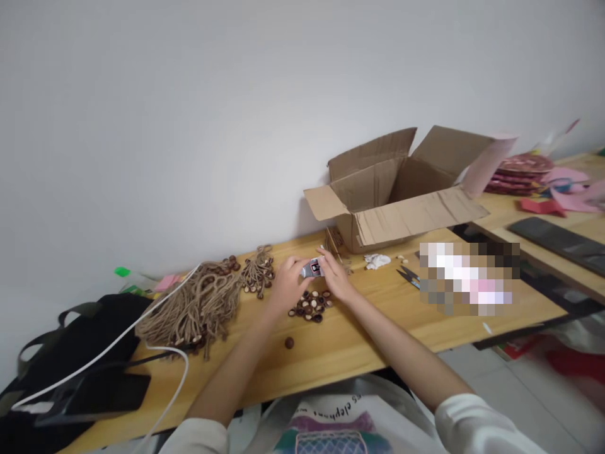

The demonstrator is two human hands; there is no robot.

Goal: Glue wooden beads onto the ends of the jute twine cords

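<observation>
Watching through the head cam from my end, I've got both forearms reaching forward and inward over the wooden table (340, 362), making a sort of V, with the hands meeting just above the tabletop. The left hand (287, 284) has its fingers bent around the near-left end of a small grey item (312, 268), and the right hand (334, 276) comes in from the other side, fingers angled up and to the left, pinching the opposite end. So both are gripping the same thing, and it sits in the gap between them with a dark, red-edged mark facing me. Can't tell what it actually is at this size, and the exact fingertip contact is too small to make out. Just below the hands there's a loose pile of brown-and-pale beads (312, 307), plus one round brown ball (289, 342) sitting apart, closer to the table's front edge. Off past my left hand lie a small bunch of cords (258, 270) and then a big tan cord heap (196, 302). Over beyond the right hand I've got an open cardboard box (416, 217), a crumpled white tissue (377, 260) and some dark-bladed scissors (408, 276).
</observation>
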